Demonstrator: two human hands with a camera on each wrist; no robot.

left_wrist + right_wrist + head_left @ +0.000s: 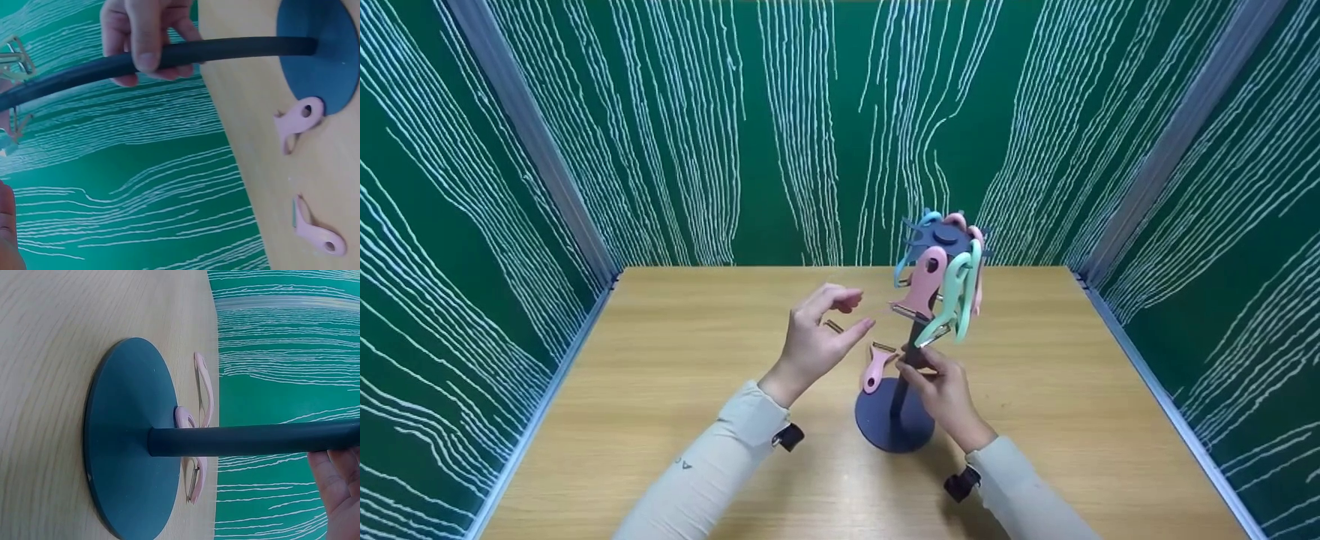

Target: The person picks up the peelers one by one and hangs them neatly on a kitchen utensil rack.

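My right hand (949, 394) grips the dark pole (242, 49) of a round-based stand, thumb on one side and fingers on the other. My left hand (817, 341) is raised left of the stand, thumb and fingers spread apart with nothing between them. From the stand's hooked top (945, 240) hang a pink peeler (924, 281), mint-green peelers (955, 289) and others in pink and blue, partly overlapping. One pink peeler (301, 117) lies at the rim of the base (894, 439). Another pink peeler (319, 233) lies farther left, mostly hidden behind my left hand in the head view.
The wooden table (660, 435) is enclosed by green walls (885, 112) with white wavy lines. Grey frame posts (532, 127) stand at the corners, and rails (1170, 405) run along the table's sides.
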